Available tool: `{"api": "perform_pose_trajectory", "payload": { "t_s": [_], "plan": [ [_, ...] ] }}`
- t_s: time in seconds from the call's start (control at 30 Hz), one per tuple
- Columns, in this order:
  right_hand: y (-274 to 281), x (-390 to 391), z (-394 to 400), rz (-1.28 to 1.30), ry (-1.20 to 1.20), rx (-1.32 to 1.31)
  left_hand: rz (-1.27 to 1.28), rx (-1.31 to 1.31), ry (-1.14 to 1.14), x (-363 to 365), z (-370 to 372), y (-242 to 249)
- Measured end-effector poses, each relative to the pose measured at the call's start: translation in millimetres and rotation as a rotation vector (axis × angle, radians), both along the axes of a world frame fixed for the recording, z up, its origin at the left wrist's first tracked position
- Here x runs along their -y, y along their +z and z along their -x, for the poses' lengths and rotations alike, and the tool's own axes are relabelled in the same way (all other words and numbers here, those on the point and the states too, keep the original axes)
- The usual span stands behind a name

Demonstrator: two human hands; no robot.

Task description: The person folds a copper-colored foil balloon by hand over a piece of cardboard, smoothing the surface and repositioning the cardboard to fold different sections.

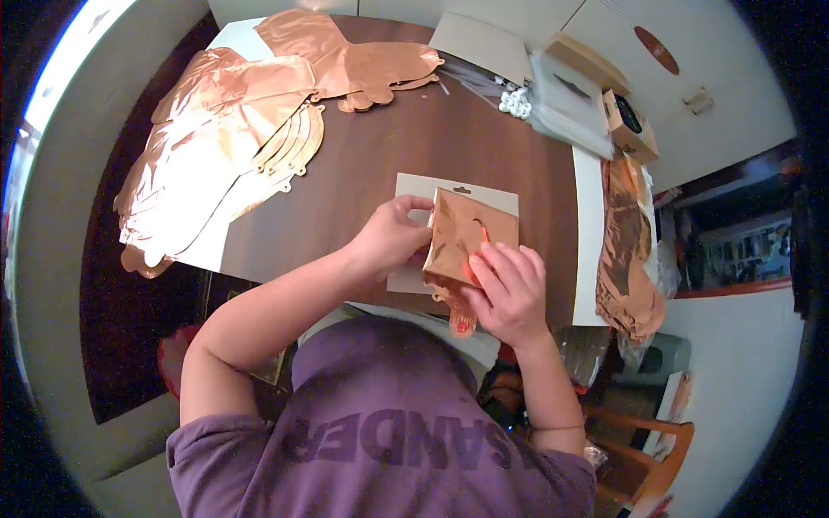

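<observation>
A copper-coloured foil balloon (455, 233), folded into a flat packet, lies over a pale card (414, 186) with a hanging slot at its top. My left hand (395, 233) pinches the packet's left edge, its fingertips partly hidden there. My right hand (508, 289) grips the lower right of the packet, with fingers on the top face and the thumb near the bottom edge. From under the packet's lower edge hangs a foil tail (462, 323) with small tabs and a red spot. A dark curved mark shows on the packet's face.
Flat copper foil balloons (233, 104) are piled at the left of the brown table (363, 155). Clear plastic bags (561, 104), a white cluster of small pieces (515, 103) and a small box (629, 125) stand at the back right. More crumpled foil (623, 250) lies along the right edge.
</observation>
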State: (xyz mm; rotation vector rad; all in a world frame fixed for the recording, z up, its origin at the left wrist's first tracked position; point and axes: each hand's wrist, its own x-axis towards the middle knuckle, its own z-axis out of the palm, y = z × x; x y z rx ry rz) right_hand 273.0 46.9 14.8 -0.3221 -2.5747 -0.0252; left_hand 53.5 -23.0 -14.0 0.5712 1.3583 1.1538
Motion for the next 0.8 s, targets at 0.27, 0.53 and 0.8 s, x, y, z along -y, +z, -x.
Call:
{"api": "perform_pose_trajectory", "payload": {
  "t_s": [0.27, 0.53, 0.8],
  "plan": [
    [-18, -18, -55, 1.427, -0.531, -0.187, 0.018, 0.125, 0.024, 4, -3, -1],
    [-11, -18, -51, 2.039, -0.465, -0.163, 0.021, 0.148, 0.029, 1, -7, -7],
    [-17, -19, -48, 1.720, -0.500, -0.048, 0.092, 0.197, 0.099, 2, -9, 10]
  ]
}}
